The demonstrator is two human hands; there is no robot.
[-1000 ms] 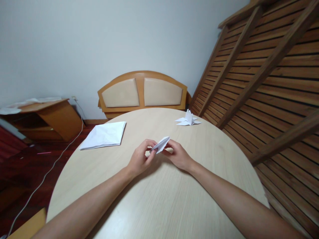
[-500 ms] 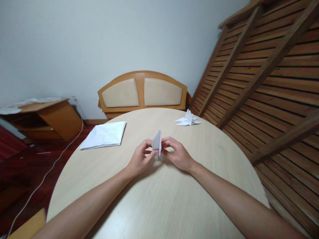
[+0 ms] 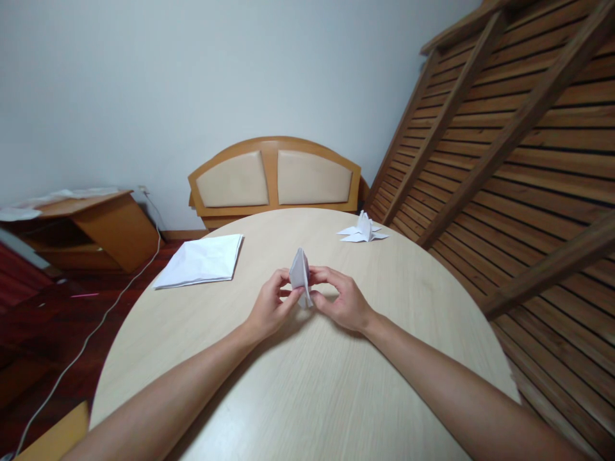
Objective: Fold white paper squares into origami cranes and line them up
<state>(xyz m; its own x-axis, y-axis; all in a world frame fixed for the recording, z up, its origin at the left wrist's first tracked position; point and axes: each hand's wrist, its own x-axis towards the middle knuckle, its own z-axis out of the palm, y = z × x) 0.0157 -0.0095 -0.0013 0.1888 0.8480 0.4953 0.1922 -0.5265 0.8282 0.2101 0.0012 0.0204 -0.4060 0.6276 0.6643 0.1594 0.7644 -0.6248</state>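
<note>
A small folded piece of white paper (image 3: 298, 270) stands upright between my hands over the middle of the table, its pointed end up. My left hand (image 3: 273, 302) pinches it from the left, thumb on the near face and fingers behind. From the right, my right hand (image 3: 342, 298) grips the paper's edge between thumb and fingers. The fingertips behind the paper are partly hidden.
A stack of white paper sheets (image 3: 199, 261) lies at the left of the round wooden table (image 3: 307, 397). Folded white paper figures (image 3: 364, 228) sit at the far right edge. Beyond stand a headboard (image 3: 273, 173) and a leaning slatted wooden frame (image 3: 500, 147).
The folded paper has turned and tilted a little to the left, and more of its right side shows. My right fingers have shifted slightly along it.
</note>
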